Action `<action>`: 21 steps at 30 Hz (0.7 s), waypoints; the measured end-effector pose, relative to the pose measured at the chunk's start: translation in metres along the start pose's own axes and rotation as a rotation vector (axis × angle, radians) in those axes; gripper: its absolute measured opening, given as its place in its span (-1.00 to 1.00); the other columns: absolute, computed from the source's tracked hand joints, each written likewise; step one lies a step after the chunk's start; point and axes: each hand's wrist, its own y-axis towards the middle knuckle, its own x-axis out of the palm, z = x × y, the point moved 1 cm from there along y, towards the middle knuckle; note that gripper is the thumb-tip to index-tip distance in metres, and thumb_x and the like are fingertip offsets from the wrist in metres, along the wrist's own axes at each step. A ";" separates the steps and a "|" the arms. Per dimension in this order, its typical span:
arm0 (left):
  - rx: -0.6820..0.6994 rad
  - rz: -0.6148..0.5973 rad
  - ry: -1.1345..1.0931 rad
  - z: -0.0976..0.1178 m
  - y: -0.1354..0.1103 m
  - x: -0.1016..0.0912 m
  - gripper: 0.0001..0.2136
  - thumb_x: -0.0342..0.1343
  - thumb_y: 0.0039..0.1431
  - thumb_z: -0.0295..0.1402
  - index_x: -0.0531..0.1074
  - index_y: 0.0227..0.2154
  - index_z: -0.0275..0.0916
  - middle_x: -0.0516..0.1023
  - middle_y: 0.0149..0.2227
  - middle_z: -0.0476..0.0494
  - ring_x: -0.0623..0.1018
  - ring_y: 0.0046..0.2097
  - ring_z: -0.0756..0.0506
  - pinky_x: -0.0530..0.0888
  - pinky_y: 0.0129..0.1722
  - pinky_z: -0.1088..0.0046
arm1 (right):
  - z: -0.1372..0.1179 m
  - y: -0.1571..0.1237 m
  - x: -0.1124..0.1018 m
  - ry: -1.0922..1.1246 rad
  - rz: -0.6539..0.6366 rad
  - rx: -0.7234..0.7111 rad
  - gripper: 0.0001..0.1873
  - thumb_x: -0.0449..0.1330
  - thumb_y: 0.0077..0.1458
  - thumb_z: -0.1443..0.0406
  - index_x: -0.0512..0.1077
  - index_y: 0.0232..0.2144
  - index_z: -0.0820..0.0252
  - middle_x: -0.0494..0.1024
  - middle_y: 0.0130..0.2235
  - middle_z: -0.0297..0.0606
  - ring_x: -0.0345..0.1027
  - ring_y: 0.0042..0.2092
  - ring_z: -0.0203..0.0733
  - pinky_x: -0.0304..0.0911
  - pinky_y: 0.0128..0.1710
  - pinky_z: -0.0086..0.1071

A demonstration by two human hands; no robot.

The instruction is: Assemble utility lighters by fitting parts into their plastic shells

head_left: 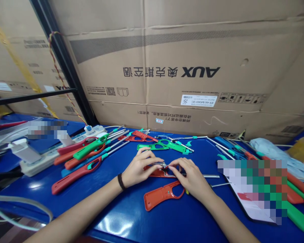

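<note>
An opened orange-red long-necked lighter (158, 172) lies under my fingertips, its inner parts exposed and its metal tube (210, 176) reaching out to the right. My left hand (143, 166) is closed, thumb and fingers pinching a small silvery part (163, 165) above the opened half. Close against it, my right hand (188, 172) is also closed in a pinch at the same spot; what its fingertips hold is too small to tell. The loose orange shell half (160, 196) lies on the table in front of both hands. A thin screwdriver-like shaft (221, 184) shows beyond my right wrist.
Several lighters (77, 175) are piled at left beside a power strip (38, 163). Red and green shell halves (155, 146) lie behind my hands. A phone or tablet (245, 199), partly blurred, and more lighters (297, 189) are at right. A large cardboard box (167, 44) walls off the back.
</note>
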 end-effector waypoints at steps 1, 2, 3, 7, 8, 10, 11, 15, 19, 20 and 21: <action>-0.002 0.001 -0.002 0.000 0.000 0.000 -0.83 0.07 0.26 -0.34 0.47 -0.12 -0.17 0.49 -0.36 -0.02 0.46 -0.29 -0.02 0.23 0.04 0.26 | 0.000 0.000 0.000 -0.003 0.004 -0.002 -0.90 0.08 0.23 0.28 0.40 -0.29 0.08 0.51 -0.34 -0.35 0.34 -0.29 -0.19 0.17 -0.23 -0.29; -0.003 0.002 -0.005 0.000 0.000 0.001 -0.83 0.07 0.26 -0.34 0.47 -0.13 -0.17 0.50 -0.35 -0.02 0.46 -0.29 -0.02 0.23 0.05 0.26 | 0.000 0.000 0.000 -0.005 0.008 -0.007 -0.90 0.08 0.23 0.29 0.39 -0.29 0.08 0.51 -0.34 -0.35 0.34 -0.30 -0.19 0.17 -0.23 -0.29; -0.004 0.004 -0.008 0.000 -0.001 0.001 -0.83 0.07 0.26 -0.34 0.47 -0.12 -0.17 0.50 -0.35 -0.03 0.46 -0.28 -0.02 0.23 0.05 0.26 | 0.000 0.000 0.000 -0.005 0.012 -0.014 -0.91 0.07 0.23 0.29 0.39 -0.29 0.08 0.51 -0.34 -0.35 0.34 -0.30 -0.19 0.17 -0.24 -0.29; -0.009 0.002 -0.019 0.000 -0.002 0.002 -0.82 0.07 0.26 -0.35 0.47 -0.12 -0.17 0.50 -0.34 -0.04 0.46 -0.27 -0.02 0.23 0.05 0.26 | 0.001 0.000 0.000 0.008 0.014 -0.050 -0.91 0.07 0.23 0.32 0.38 -0.30 0.09 0.51 -0.33 -0.35 0.33 -0.30 -0.19 0.16 -0.24 -0.30; -0.011 0.000 -0.021 0.000 -0.002 0.002 -0.82 0.06 0.26 -0.35 0.47 -0.12 -0.17 0.50 -0.34 -0.04 0.46 -0.27 -0.01 0.23 0.05 0.26 | 0.002 0.000 0.001 0.009 0.015 -0.057 -0.92 0.07 0.23 0.32 0.37 -0.31 0.10 0.51 -0.33 -0.35 0.33 -0.30 -0.19 0.16 -0.24 -0.30; -0.014 0.000 -0.026 0.001 -0.002 0.003 -0.83 0.06 0.26 -0.35 0.47 -0.12 -0.17 0.49 -0.35 -0.04 0.46 -0.28 -0.01 0.23 0.06 0.25 | 0.002 -0.001 0.001 0.011 0.017 -0.068 -0.92 0.07 0.23 0.34 0.36 -0.31 0.11 0.51 -0.32 -0.35 0.32 -0.30 -0.20 0.15 -0.24 -0.30; -0.014 0.002 -0.030 0.001 -0.002 0.003 -0.83 0.06 0.26 -0.36 0.48 -0.13 -0.17 0.49 -0.35 -0.03 0.46 -0.29 -0.01 0.23 0.06 0.25 | 0.002 -0.001 0.001 0.012 0.017 -0.070 -0.92 0.07 0.23 0.34 0.36 -0.30 0.11 0.51 -0.32 -0.35 0.32 -0.30 -0.20 0.14 -0.24 -0.30; -0.015 0.012 -0.044 0.003 -0.002 0.006 -0.82 0.05 0.26 -0.35 0.48 -0.13 -0.17 0.48 -0.37 -0.03 0.46 -0.30 0.00 0.25 0.07 0.25 | 0.003 0.000 0.002 0.016 0.013 -0.070 -0.92 0.07 0.23 0.35 0.35 -0.31 0.11 0.51 -0.31 -0.35 0.31 -0.30 -0.20 0.14 -0.24 -0.30; -0.015 0.026 -0.050 0.003 -0.002 0.006 -0.82 0.05 0.26 -0.37 0.48 -0.13 -0.18 0.48 -0.37 -0.02 0.47 -0.31 0.00 0.25 0.08 0.24 | 0.004 0.000 0.002 0.027 0.015 -0.075 -0.92 0.08 0.22 0.36 0.35 -0.32 0.12 0.51 -0.32 -0.35 0.31 -0.30 -0.20 0.14 -0.24 -0.30; -0.015 0.031 -0.050 0.003 -0.002 0.006 -0.82 0.05 0.26 -0.37 0.48 -0.13 -0.18 0.48 -0.38 -0.02 0.47 -0.31 0.00 0.25 0.08 0.24 | 0.004 0.000 0.002 0.029 0.018 -0.077 -0.92 0.08 0.22 0.36 0.36 -0.32 0.12 0.51 -0.32 -0.35 0.30 -0.31 -0.20 0.14 -0.24 -0.30; -0.015 0.034 -0.049 0.004 -0.002 0.006 -0.82 0.05 0.26 -0.37 0.48 -0.13 -0.18 0.48 -0.38 -0.02 0.47 -0.31 0.00 0.25 0.08 0.24 | 0.004 -0.001 0.002 0.029 0.021 -0.079 -0.92 0.08 0.22 0.36 0.36 -0.32 0.12 0.51 -0.33 -0.35 0.30 -0.31 -0.20 0.14 -0.25 -0.30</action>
